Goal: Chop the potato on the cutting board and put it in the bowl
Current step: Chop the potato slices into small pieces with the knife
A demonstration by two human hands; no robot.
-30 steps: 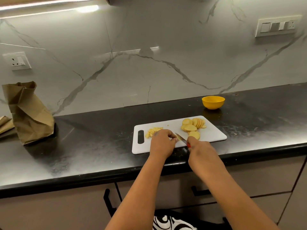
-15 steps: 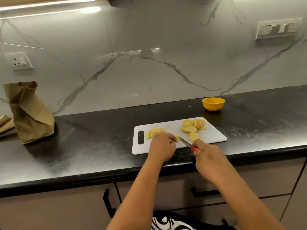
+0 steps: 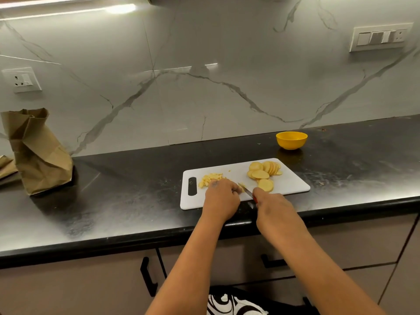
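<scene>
Even, fairly bright light from strip light (image 3: 68,6) top left, glaring on marble backsplash (image 3: 204,64) just below it. Dull sheen on black surface (image 3: 113,201). Soft shadow beside paper bag (image 3: 38,153). Wide-angle bowing at edges; slightly soft throughout.

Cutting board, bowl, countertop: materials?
Cutting board: looks like white plastic, matte, thin with a moulded handle slot. Bowl: probably yellow plastic, smooth with a uniform colour; glazed ceramic can't be ruled out. Countertop: seemingly polished black stone, glossy, with reflections and pale smears.
</scene>
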